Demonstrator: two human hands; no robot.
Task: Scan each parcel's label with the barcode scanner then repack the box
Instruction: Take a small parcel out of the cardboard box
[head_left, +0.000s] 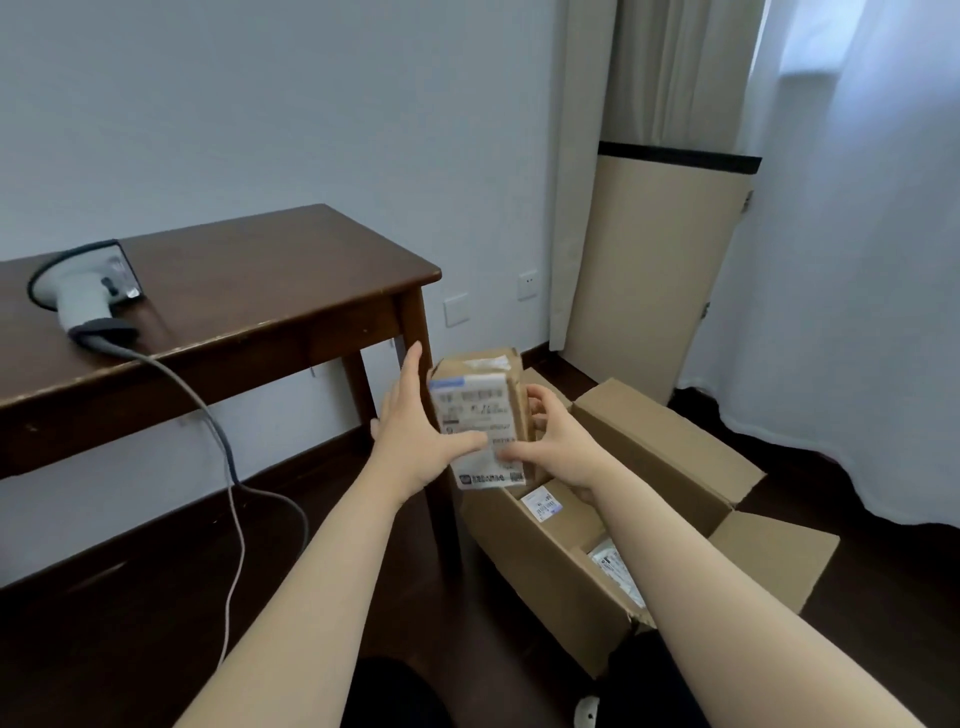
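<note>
A small brown cardboard parcel (480, 387) with a white shipping label facing me is held upright in the air above the open box. My left hand (415, 423) presses its left side and my right hand (553, 439) grips its right side. Below them stands a large open cardboard box (550, 577) on the floor, flaps spread. Inside it lie a brown parcel (563, 512) with a small white label and a pale bagged parcel (615, 569). A grey barcode scanner (85, 296) lies on the dark wooden table (270, 280) at the left, far from both hands.
The scanner's grey cable (228, 467) hangs off the table's front edge and loops onto the dark wood floor. A table leg (436, 431) stands right beside the box. A tall beige panel (649, 280) leans on the wall behind; white curtains (841, 260) hang at the right.
</note>
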